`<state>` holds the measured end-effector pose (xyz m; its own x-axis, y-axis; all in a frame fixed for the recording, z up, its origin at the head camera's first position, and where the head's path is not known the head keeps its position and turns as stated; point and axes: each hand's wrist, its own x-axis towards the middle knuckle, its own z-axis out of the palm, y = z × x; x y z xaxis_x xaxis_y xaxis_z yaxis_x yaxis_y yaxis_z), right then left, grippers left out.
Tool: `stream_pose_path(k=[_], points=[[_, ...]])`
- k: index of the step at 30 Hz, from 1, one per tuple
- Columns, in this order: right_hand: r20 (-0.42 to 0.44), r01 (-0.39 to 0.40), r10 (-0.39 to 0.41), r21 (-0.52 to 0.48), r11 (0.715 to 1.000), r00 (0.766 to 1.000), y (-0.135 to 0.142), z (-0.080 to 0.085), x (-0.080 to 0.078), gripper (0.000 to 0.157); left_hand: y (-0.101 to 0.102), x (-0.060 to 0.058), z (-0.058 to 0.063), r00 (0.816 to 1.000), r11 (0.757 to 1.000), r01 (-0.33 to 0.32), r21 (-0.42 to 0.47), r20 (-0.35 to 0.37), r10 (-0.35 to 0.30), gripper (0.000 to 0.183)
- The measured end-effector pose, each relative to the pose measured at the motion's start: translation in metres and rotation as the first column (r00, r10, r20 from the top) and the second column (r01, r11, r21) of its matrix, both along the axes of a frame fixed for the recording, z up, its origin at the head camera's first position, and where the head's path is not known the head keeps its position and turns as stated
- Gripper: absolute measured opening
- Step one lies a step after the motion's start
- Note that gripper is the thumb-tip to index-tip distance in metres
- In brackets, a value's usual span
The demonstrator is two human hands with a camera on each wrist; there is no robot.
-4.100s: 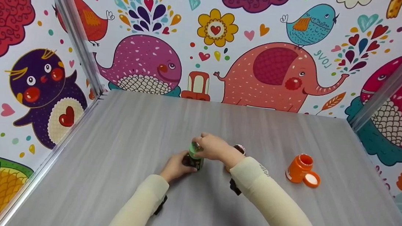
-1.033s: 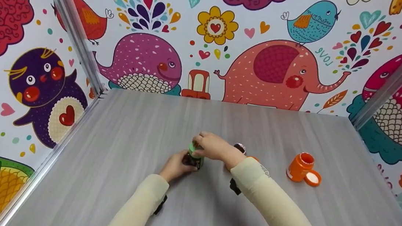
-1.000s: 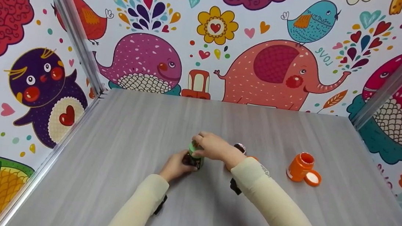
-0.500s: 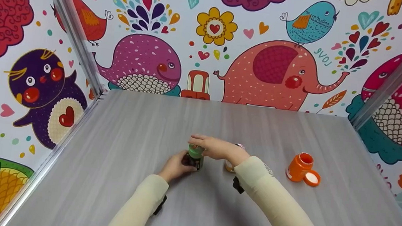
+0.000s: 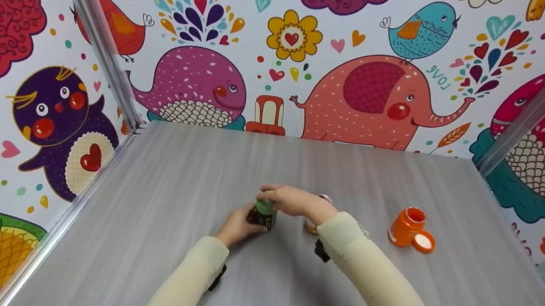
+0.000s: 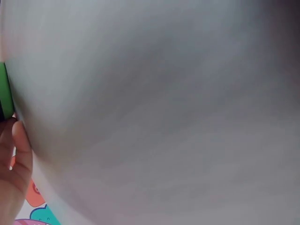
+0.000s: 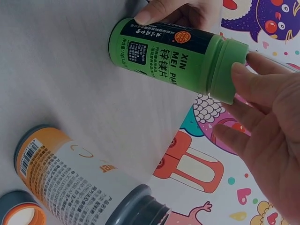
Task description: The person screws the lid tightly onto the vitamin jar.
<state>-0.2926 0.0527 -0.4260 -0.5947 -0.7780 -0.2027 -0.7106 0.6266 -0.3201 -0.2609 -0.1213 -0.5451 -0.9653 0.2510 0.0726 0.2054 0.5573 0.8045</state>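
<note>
A green supplement bottle (image 7: 168, 58) with a dark label band stands on the table in the head view; in the right wrist view it appears sideways. My left hand (image 5: 239, 227) grips its body low down, thumb in front. At the top, my right hand (image 5: 293, 201) holds the green cap (image 7: 228, 70) between thumb and fingers. The cap sits on the bottle's neck. In the left wrist view only a bit of green (image 6: 5, 91) and some fingers (image 6: 22, 150) show at the left edge.
Behind my right wrist stands an uncapped white-and-orange bottle (image 7: 84, 178), its dark cap with an orange rim (image 7: 21, 211) lying beside it. Farther right are an open orange bottle (image 5: 400, 229) and its orange cap (image 5: 424, 242). Printed wall panels border the grey table (image 5: 190, 175).
My right fingers loosened and straightened over the cap half a second ago, and now they bend onto it again. My left hand and the green bottle stay in place.
</note>
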Motion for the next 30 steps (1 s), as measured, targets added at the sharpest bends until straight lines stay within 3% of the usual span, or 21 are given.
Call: stream_pose_path(k=[5, 13, 17, 22, 30], points=[[-0.035, 0.012, -0.013, -0.015, 1.000, 0.999, -0.0009, -0.0022, 0.0004, 0.039, 0.0002, 0.0005, 0.0005, 1.000, 1.000, 0.001, 0.001, 0.001, -0.001, 0.056], [-0.177, -0.067, 0.053, -0.076, 0.995, 0.983, 0.0014, -0.0070, -0.0007, 0.037, 0.0016, 0.0004, 0.0030, 1.000, 1.000, 0.002, 0.004, 0.007, -0.002, 0.054], [-0.207, -0.042, 0.025, -0.078, 0.996, 0.978, 0.0012, -0.0093, -0.0013, 0.037, 0.0022, 0.0001, 0.0033, 1.000, 1.000, 0.001, 0.001, 0.007, -0.001, 0.054], [-0.187, -0.028, 0.011, -0.086, 0.996, 0.982, 0.0019, -0.0094, -0.0019, 0.041, 0.0020, 0.0004, 0.0032, 1.000, 1.000, 0.003, 0.006, -0.002, -0.003, 0.052], [-0.051, -0.081, 0.079, -0.045, 0.996, 0.996, 0.0008, -0.0053, -0.0016, 0.044, 0.0006, 0.0005, 0.0023, 1.000, 1.000, -0.001, -0.016, 0.000, 0.001, 0.054]])
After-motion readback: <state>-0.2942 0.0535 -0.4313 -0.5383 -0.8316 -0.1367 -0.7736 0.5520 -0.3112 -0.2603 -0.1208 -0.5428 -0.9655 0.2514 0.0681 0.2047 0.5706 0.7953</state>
